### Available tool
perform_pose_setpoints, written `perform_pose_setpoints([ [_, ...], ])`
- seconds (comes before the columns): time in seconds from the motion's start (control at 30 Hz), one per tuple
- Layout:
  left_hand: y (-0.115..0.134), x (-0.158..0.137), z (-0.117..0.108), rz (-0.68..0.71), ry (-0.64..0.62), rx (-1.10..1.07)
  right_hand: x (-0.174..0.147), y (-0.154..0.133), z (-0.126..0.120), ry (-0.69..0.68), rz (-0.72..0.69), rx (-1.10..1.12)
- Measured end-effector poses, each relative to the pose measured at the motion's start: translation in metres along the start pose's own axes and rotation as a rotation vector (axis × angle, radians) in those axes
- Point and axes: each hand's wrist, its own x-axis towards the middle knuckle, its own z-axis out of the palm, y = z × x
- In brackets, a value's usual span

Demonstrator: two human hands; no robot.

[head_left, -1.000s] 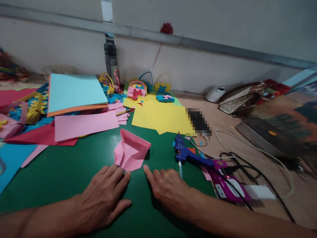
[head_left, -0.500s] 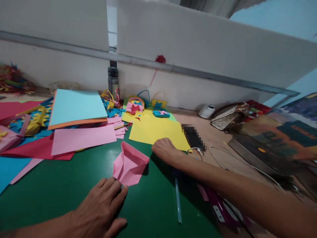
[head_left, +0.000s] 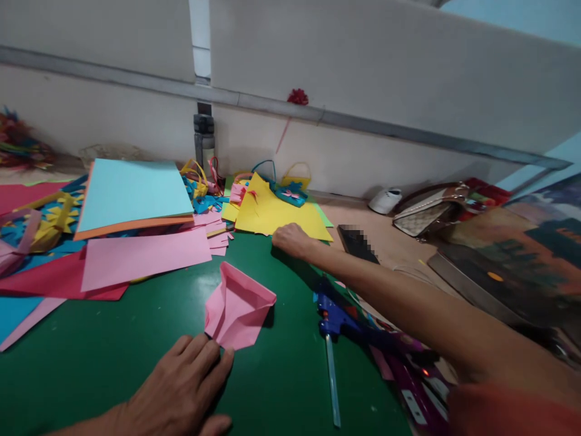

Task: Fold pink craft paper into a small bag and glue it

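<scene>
My left hand (head_left: 179,381) lies on the green tabletop (head_left: 136,333) with fingers stretched out and thumb apart. Its fingertips are at the near left corner of a folded pink paper piece (head_left: 242,309), which stands partly opened like a pocket. Farther off, my right hand (head_left: 293,239) is closed at the near edge of a yellow paper sheet (head_left: 290,215). That sheet bulges up at its far left, against small paper handbags. One blue handbag (head_left: 291,194) with a pink bow rests at its far edge. Below my right forearm lies a blue glue gun (head_left: 336,318) with a clear glue stick (head_left: 333,381).
At left are a stack of light blue sheets (head_left: 136,191), a pink sheet (head_left: 145,257) and several cut paper pieces. A dark phone (head_left: 356,242), a white object (head_left: 385,200), bags (head_left: 431,212) and cables are at right. A bottle (head_left: 204,139) stands by the wall.
My right hand has moved away from me, and the yellow sheet has slid back with it and buckled against the handbags. The glue gun has come into view. My left hand stays by the pink paper.
</scene>
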Motion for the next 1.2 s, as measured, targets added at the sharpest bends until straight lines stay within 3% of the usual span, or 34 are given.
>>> perform_pose_setpoints([
  [0.17,0.000,0.002,-0.006,-0.001,-0.030,-0.018,-0.010,0.013,-0.029,-0.051,0.217,-0.001],
  [0.27,-0.001,0.000,-0.004,0.001,-0.066,-0.064,-0.057,0.008,-0.039,-0.090,0.296,0.013],
  [0.4,-0.001,-0.006,0.002,-0.021,-0.117,-0.141,-0.134,-0.017,-0.033,-0.170,0.335,0.054],
  [0.53,0.000,-0.008,0.009,-0.046,-0.128,-0.189,-0.173,-0.041,-0.019,-0.216,0.354,0.092],
  [0.73,0.003,-0.005,0.007,-0.083,-0.138,-0.217,-0.169,-0.056,-0.010,-0.136,0.352,0.106],
  [1.03,0.002,-0.005,0.008,-0.087,-0.145,-0.240,-0.134,-0.048,0.008,0.047,0.333,0.071],
  [1.2,0.001,-0.006,0.007,-0.086,-0.146,-0.234,-0.117,-0.059,-0.006,0.104,0.348,0.080],
])
